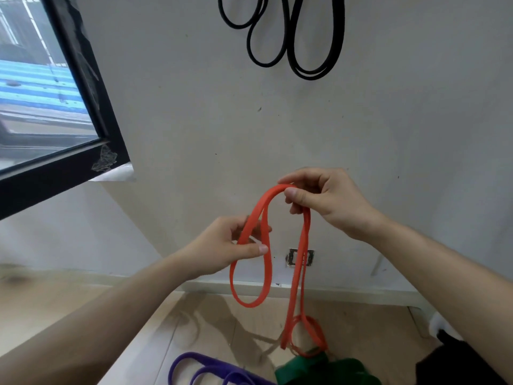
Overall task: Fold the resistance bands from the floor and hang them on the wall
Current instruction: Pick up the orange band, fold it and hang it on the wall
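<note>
my right hand (330, 202) is raised in front of the wall (194, 107), thumb and curled fingers pinching the top bend of the orange band (261, 204). my left hand (227, 244) sits lower and to the left, thumb and fingers closed around two strands of the same band where they come down from that bend. below my left hand a short loop hangs free. below my right hand two longer strands drop straight down, and their lower end curls into a small loop on the green band (319, 368) on the floor (208, 315). just left of the green one, a purple band (194, 354) lies in loops on the wooden boards, partly cut off by the bottom edge of the view. behind the hanging orange strands there is a small socket plate (294, 257) low on the wall, just above the baseboard (222, 286). high on the wall, black bands (309, 76) hang in several loops; i cannot see what they hang from. a dark window frame (91, 87) fills the upper left.
</note>
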Demonstrator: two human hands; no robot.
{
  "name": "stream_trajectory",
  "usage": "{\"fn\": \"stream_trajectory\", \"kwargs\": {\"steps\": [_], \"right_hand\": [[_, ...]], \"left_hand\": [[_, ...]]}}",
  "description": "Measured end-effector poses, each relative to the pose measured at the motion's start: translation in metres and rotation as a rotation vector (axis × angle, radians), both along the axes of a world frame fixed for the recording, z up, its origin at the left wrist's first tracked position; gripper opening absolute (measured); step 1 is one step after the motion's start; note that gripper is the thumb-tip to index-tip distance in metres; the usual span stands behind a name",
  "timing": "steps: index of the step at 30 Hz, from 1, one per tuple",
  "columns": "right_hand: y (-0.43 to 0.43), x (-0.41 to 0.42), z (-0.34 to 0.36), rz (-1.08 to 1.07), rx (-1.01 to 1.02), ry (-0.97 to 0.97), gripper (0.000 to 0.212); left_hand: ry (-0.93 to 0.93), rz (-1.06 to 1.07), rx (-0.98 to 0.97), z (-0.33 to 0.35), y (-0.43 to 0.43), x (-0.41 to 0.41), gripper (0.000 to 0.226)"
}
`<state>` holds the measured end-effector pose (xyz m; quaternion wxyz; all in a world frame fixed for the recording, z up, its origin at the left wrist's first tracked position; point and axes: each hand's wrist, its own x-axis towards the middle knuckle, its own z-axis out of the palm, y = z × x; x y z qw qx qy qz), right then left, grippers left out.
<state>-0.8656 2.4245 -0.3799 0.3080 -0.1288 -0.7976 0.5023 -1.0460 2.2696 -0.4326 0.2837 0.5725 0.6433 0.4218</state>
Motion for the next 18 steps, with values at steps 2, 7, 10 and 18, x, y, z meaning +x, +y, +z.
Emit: {"fn": "stream_trajectory", "kwargs": {"steps": [2,7,10,18], "right_hand": [[0.005,0.003,0.001,-0.045,-0.005,0.03,0.014],[0.026,0.011,0.002,-0.236,-0.018,0.082,0.01],[0.04,0.016,-0.004,-0.316,-0.021,0.071,0.008],[0.062,0.026,-0.019,-0.371,0.013,0.007,0.009]], "left_hand": [[-0.025,0.021,-0.028,-0.005,-0.001,-0.005,0.027],[-0.059,0.12,-0.066,-0.018,-0.005,-0.023,0.025],[-0.116,0.188,-0.053,-0.019,-0.006,-0.028,0.027],[-0.12,0.41,0.007,-0.022,0.004,-0.031,0.009]]}}
